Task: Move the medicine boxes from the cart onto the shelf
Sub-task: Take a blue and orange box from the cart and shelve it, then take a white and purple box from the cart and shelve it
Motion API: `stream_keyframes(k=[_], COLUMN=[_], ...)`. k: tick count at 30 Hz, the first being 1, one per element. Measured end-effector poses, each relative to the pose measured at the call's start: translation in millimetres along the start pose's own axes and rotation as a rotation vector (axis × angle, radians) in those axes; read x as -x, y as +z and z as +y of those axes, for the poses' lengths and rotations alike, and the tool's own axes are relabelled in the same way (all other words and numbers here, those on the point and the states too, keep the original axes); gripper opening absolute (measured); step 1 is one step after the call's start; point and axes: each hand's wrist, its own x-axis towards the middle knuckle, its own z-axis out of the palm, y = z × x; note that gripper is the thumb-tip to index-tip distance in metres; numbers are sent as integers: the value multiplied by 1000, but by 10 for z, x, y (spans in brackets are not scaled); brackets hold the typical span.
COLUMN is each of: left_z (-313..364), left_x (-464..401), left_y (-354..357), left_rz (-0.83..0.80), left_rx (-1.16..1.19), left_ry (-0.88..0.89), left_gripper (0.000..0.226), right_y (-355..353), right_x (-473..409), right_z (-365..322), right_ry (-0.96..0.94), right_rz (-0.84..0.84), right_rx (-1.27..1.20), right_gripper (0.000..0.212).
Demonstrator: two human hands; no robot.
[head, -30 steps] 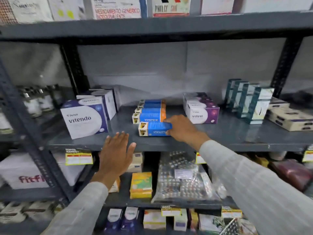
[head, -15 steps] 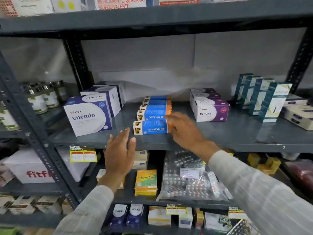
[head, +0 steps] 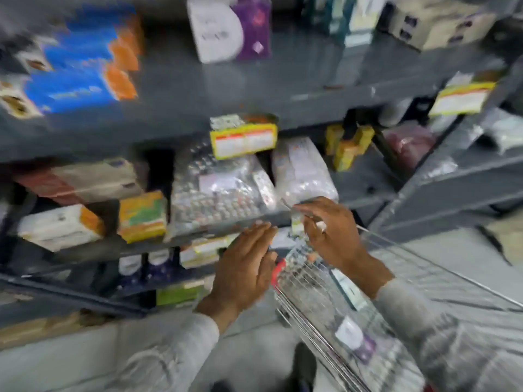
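Medicine boxes in blue and orange [head: 82, 66] lay in a row on the grey shelf [head: 283, 89], at its left, with a white-and-purple box [head: 229, 26] standing further back; these were judged to be already shelved. Motion blur softened the whole view. The wire cart [head: 353, 306] stood at lower right, close against the shelving, and at least one white-and-purple box [head: 353, 335] showed through its mesh, so stock remained to be moved; how many boxes it held could not be told. Left hand [head: 243, 267]: fingers straight and close together, palm down, holding nothing, just beside the cart's red-tipped rim. Right hand [head: 328, 236]: above the cart's far end, fingers loosely spread and curled; a small pale object [head: 297, 222] lay at its fingertips, but the blur did not show whether it was pinched or simply behind them. By this evidence the task was partly done, and a further reach into the cart was likely the step in hand.
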Motion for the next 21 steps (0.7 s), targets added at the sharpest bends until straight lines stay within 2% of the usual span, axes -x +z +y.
stream_keyframes(k=[4,6,9,12,16,21], left_z=[190,266,359,328,204,166], left_x=[221,273,278,340,498,488], left_y=[966,1332,1721,2017,2208,2214], left_rz=[-399,-557,-735,-875,-837,-804], left_rx=[-23,-27,-29,-72,-177,-161], left_ry=[4,-29,-119,-170,-145,-146], left_gripper=[54,56,60,64,66,65], right_y=[-113,-159,-142,46,407,855], right_x=[702,1056,1528,1953,2539,3073], right_z=[1025,1455,1884,2082,2255,2457], right_ry=[425,591,823,930,951,975], right_rz=[-100,-177,-403,-622,-758,-708], right_rx=[12,94,151,187,165,225], right_gripper=[32,31,39,53,78,102])
